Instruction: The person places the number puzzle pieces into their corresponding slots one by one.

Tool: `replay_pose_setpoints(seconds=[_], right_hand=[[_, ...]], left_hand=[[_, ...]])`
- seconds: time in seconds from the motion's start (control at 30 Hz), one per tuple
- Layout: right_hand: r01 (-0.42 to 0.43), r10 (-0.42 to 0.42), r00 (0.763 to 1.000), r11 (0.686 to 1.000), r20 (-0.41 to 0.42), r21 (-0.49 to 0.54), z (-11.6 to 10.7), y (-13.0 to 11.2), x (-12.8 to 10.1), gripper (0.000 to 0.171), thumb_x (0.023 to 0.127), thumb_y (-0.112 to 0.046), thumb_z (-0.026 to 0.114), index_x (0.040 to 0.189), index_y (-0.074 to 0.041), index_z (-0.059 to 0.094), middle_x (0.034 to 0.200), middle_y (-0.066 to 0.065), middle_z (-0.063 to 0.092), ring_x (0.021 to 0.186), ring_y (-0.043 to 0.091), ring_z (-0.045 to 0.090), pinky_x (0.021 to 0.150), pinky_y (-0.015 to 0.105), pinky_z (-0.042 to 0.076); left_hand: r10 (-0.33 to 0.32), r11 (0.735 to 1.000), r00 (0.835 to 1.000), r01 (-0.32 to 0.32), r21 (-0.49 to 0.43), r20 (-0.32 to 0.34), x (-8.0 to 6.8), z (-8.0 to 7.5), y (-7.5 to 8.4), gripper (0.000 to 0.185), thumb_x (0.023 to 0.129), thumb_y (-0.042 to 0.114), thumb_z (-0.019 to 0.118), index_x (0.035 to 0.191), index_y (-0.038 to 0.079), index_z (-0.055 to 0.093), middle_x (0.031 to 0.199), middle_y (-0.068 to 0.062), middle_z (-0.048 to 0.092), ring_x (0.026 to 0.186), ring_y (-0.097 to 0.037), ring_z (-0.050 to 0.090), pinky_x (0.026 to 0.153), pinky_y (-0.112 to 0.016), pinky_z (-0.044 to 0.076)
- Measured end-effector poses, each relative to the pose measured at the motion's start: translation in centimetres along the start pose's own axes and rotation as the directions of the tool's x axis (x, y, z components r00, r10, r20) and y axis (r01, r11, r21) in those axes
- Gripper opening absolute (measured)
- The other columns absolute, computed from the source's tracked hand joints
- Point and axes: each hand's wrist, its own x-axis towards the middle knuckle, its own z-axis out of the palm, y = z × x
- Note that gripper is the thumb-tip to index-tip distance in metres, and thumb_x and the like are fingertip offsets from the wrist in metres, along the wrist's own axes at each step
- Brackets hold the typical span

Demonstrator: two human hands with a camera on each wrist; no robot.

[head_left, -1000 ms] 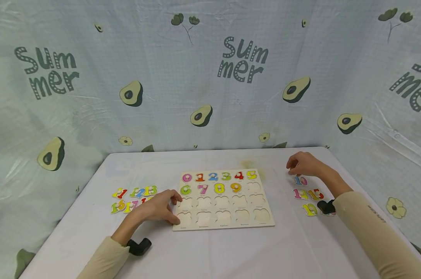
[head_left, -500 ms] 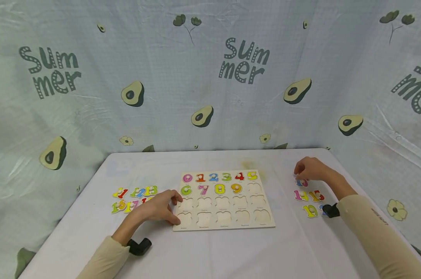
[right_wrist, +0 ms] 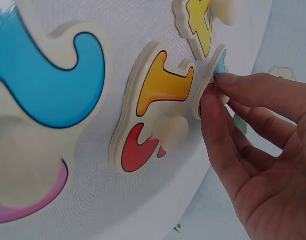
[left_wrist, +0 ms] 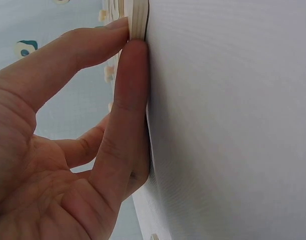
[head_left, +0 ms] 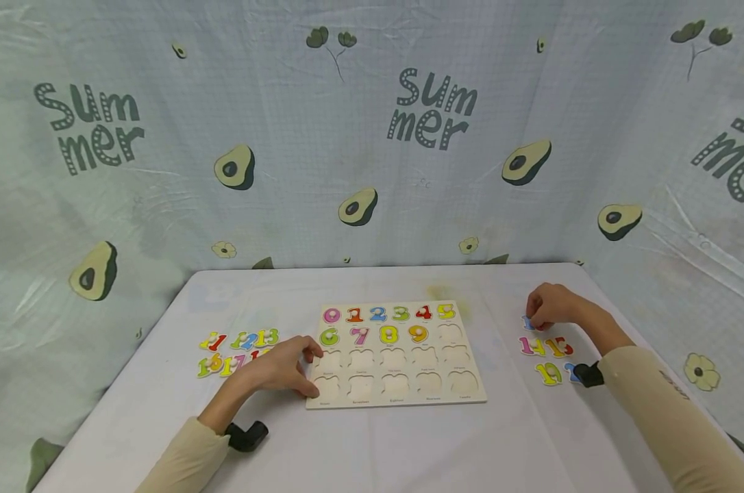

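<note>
Both arms in long cream-beige sleeves (head_left: 668, 411), close-fitting, cuffs ending at wrist. Small dark lettering printed along right forearm sleeve, illegible. Black wrist-mounted camera unit (head_left: 246, 435) beneath left cuff; matching black unit (head_left: 588, 374) at right wrist. Left hand (head_left: 279, 370) and right hand (head_left: 551, 306) bare, no rings.

A white table (head_left: 378, 452) stands before a pale cloth backdrop (head_left: 286, 192) printed with avocados and "Summer"
</note>
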Motion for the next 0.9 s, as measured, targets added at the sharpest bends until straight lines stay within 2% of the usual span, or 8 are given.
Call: replay_pose_setpoints(seconds=[0.27,0.5,0.9], right_hand=[[-0.015,0.015,1.0,1.0,0.003,0.006,0.1,-0.1,-0.2,0.013,0.087,-0.009,0.074,0.093,0.0,0.068,0.086,0.009,0.067,0.075,0.018,0.06,0.071,0.03,0.056],[-0.031,0.031,1.0,0.999,-0.005,0.026,0.2,-0.6,-0.6,0.011,0.087,-0.007,0.074,0.092,0.0,0.068,0.085,0.01,0.067,0.076,0.02,0.06,0.072,0.03,0.056],[-0.025,0.025,1.0,1.0,-0.015,0.0,0.0,-1.0,-1.0,0.011,0.087,-0.007,0.075,0.092,0.0,0.068,0.086,0.01,0.067,0.075,0.019,0.06,0.073,0.03,0.058]], left_hand=[[-0.004,1.0,1.0,0.004,0.012,-0.004,-0.1,0.0,0.2,0.058,0.073,0.013,0.093,0.121,0.007,0.061,0.108,-0.007,0.056,0.076,-0.019,0.055,0.068,-0.032,0.046],[0.018,1.0,1.0,-0.018,0.007,0.011,-0.3,-0.1,0.1,0.059,0.073,0.013,0.092,0.123,0.005,0.06,0.109,-0.009,0.056,0.075,-0.018,0.055,0.067,-0.03,0.046],[0.009,1.0,1.0,-0.009,0.009,-0.002,-0.2,0.1,0.1,0.059,0.072,0.012,0.093,0.122,0.006,0.061,0.108,-0.008,0.056,0.077,-0.019,0.054,0.067,-0.031,0.046]])
